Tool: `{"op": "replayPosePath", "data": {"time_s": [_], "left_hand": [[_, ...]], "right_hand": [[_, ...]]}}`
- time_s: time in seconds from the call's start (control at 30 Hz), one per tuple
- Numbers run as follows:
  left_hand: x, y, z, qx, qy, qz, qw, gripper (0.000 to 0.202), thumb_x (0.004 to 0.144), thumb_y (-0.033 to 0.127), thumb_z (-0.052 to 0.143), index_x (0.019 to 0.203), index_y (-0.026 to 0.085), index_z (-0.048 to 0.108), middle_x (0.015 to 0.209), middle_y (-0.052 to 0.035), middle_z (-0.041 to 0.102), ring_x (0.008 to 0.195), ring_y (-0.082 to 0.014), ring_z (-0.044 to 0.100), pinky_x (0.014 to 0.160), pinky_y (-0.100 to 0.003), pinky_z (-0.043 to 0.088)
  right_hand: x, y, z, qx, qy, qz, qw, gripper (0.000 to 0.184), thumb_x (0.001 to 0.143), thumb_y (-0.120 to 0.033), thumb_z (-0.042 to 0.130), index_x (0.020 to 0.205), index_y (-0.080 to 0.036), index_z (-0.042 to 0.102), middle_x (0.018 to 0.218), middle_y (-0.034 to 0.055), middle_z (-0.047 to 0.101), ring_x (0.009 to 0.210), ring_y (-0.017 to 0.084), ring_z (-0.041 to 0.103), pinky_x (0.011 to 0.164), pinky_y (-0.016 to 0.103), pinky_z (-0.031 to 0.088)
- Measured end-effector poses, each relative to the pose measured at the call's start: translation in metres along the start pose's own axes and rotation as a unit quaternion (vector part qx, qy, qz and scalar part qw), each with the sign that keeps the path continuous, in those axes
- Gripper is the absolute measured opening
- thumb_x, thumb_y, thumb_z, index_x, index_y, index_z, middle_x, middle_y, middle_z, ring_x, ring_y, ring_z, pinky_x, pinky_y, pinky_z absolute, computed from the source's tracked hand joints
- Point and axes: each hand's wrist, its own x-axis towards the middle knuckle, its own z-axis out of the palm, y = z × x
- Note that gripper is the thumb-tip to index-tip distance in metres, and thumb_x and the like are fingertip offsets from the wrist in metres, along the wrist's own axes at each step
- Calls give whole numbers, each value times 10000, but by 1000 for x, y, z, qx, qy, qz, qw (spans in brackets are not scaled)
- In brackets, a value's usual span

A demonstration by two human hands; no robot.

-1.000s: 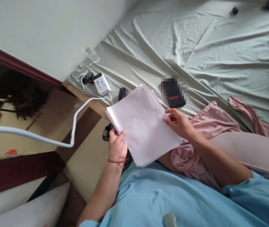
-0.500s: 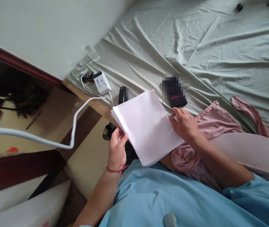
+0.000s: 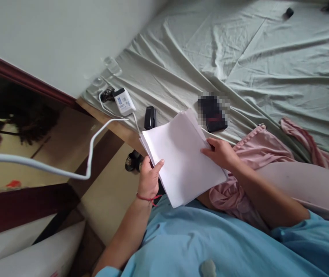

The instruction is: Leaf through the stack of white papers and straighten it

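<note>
In the head view, a stack of white paper (image 3: pixel 186 157) is being held between the fingers of 2 hands, just in front of the blue shirt (image 3: pixel 187 246). At its left edge, the stack is being pinched by the left hand (image 3: pixel 149 177), with the thumb being laid across the top sheet; at the opposite edge, it is being pinched by the right hand (image 3: pixel 220 152), thumb also on top. The other fingertips are being hidden underneath, so their spread cannot be told. Since the sheets are being left slightly fanned at the edges, matched, light pressure from both thumbs seems best, without buckling the middle. Both forearms are being angled inward, the left wrist being circled by a red cord bracelet (image 3: pixel 149 199). Beyond the left fingers a black stapler (image 3: pixel 150 117) is being supported by the bedsheet (image 3: pixel 268 77); beyond the right fingers, a partly blurred smartphone (image 3: pixel 217 124).
</note>
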Motion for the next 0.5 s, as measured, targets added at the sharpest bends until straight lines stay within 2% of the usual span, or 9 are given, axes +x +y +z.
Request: {"op": "replayPosePath", "data": {"time_s": [0.07,0.1,0.17,0.2,0.27,0.33,0.4,0.5], "left_hand": [[0,-4,-2,12,-9,17,1000,532,634,380,891,1047,173,627,1041,-63,733,984,-237,675,989,-416,504],[-1,-5,-2,14,-9,28,999,535,644,374,888,1069,180,626,1059,-62,731,1000,-235,674,993,-410,504],[-3,-4,-3,13,-5,48,999,546,660,365,885,1105,194,620,1103,-63,721,1035,-231,672,1008,-398,501],[-4,-3,-3,7,-1,56,998,550,667,365,886,1116,201,613,1119,-64,716,1037,-230,674,1003,-396,507],[-5,1,-3,-19,5,65,998,556,685,362,887,1137,218,598,1148,-62,706,1025,-223,678,979,-390,525],[-5,7,-5,-57,8,66,996,567,694,349,891,1164,231,597,1179,-62,700,1020,-216,681,963,-381,536],[-5,13,-6,-94,6,52,994,580,698,350,894,1194,236,617,1220,-73,695,1053,-227,682,980,-388,534],[-6,21,-8,-130,-31,8,991,579,720,404,877,1219,216,650,1265,-109,690,1132,-285,677,1019,-449,529]], "right_hand": [[-1,1,0,41,8,-35,999,268,847,-351,635,666,-200,506,643,-31,478,619,127,443,598,264,300],[-1,2,1,77,13,-56,995,318,845,-354,637,628,-200,463,638,-33,458,623,122,439,596,257,306],[-3,3,2,193,-14,-75,978,324,846,-394,657,647,-198,493,669,-27,499,649,126,482,598,244,354],[-4,2,2,269,-49,-68,960,297,843,-426,678,705,-196,549,702,-20,547,663,133,521,601,242,391],[-7,1,1,416,-131,-30,899,296,828,-475,726,876,-197,636,790,-5,644,685,147,598,615,253,472],[-10,-2,-1,508,-171,-2,844,328,801,-468,782,958,-207,661,860,5,695,710,151,649,649,268,531],[-14,-5,-4,545,-167,10,822,303,783,-431,818,939,-216,674,868,1,710,712,147,666,662,269,556],[-18,-7,-10,559,-153,16,815,278,777,-414,829,936,-236,688,832,-9,714,682,152,671,623,274,564]]}}
